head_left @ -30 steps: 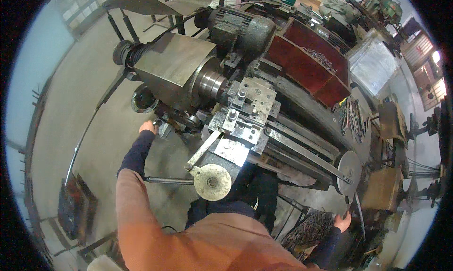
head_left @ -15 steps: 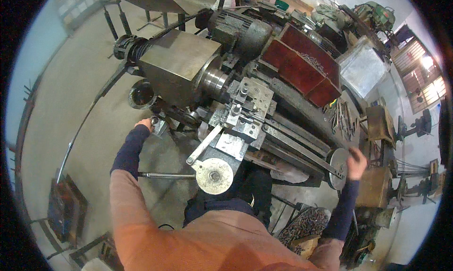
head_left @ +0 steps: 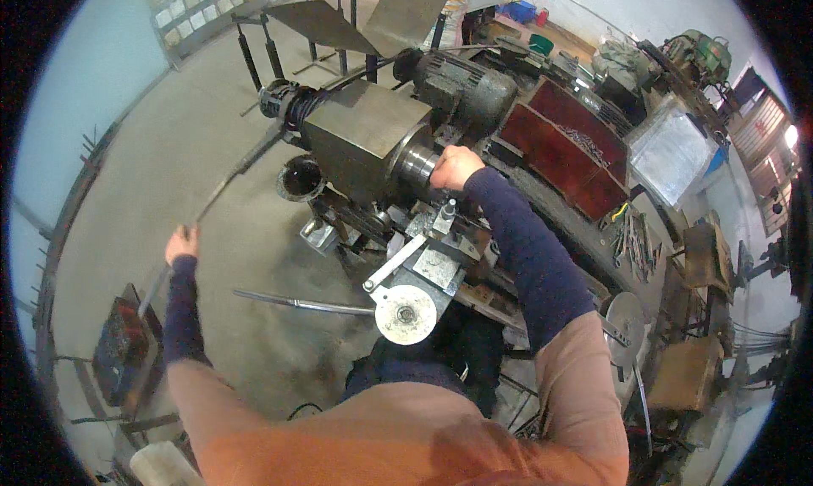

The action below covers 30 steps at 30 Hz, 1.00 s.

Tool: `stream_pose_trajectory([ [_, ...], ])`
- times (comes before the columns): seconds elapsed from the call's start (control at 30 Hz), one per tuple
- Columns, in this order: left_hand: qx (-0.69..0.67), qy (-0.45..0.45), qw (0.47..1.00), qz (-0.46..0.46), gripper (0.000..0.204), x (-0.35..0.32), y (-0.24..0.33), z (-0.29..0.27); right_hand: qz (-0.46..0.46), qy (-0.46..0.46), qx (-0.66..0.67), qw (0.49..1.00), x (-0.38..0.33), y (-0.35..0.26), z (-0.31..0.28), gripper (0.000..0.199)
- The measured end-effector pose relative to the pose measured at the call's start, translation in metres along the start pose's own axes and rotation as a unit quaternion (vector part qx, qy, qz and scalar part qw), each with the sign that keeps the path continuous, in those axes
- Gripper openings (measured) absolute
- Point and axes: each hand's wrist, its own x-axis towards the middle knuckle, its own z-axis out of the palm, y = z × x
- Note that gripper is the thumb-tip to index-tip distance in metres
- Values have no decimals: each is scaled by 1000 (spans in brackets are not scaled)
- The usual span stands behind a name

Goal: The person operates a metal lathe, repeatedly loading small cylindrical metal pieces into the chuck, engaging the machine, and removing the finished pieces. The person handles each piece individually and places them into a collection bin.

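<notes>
Fingers of the right hand (head_left: 456,168) are curled at the mouth of the round metal chuck (head_left: 415,163); whether they pinch some small part is hidden. Those of the left hand (head_left: 181,244) wrap around a long bar (head_left: 222,196), which slants down and left from the far end of the lathe's metal box (head_left: 364,122). That bar looks stiff and fairly heavy, perhaps slick if oily, and probably swings easiest when held well out from the box. The chuck seems hard and smooth, best gripped by its front edge. Close below the right hand stands the tool holder (head_left: 446,215), an obstacle for the knuckles. A round dial (head_left: 405,314) sits nearer the body; beyond the right forearm lies a dark red bin (head_left: 550,160).
</notes>
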Motion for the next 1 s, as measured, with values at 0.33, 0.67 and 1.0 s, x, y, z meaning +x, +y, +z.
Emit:
stream_pose_trajectory([
  [0.33,-62,-42,997,21,46,-128,104,-86,-59,68,-63,994,-14,4,-7,24],
  [0.67,-668,-326,618,256,27,-150,287,-182,-352,196,223,888,-142,-41,-32,44],
  [1.0,-780,-538,294,126,29,-207,383,-170,-244,262,170,918,-172,-49,-15,42],
])
